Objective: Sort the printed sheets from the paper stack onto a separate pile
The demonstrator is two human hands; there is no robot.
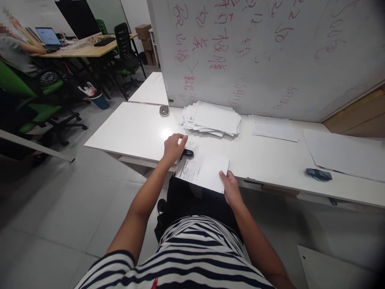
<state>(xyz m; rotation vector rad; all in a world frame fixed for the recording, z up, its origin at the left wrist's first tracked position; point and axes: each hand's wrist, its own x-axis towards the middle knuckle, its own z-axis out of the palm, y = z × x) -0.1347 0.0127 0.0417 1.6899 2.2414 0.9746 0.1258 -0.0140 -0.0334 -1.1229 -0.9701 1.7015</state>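
Sheet (210, 171): printed at its left end, it lies at the near edge of the table (129, 126), its near side reaching past that edge toward me.
Stapler (189, 153): dark, at the sheet's far left corner, partly hidden by my hand.
Right hand (231, 188): my thumb and fingers are closed on the sheet's right end.
Left hand (174, 148): half curled, over the stapler at the sheet's left end; I cannot tell whether it grips it.
Pile (212, 117): loosely stacked papers, beyond the sheet.
Case (164, 110): small and grey, beyond the sheet to the left.
Packet (319, 174): dark, well right of the sheet.
Whiteboard (255, 56): upright beyond the sheet, with red writing.
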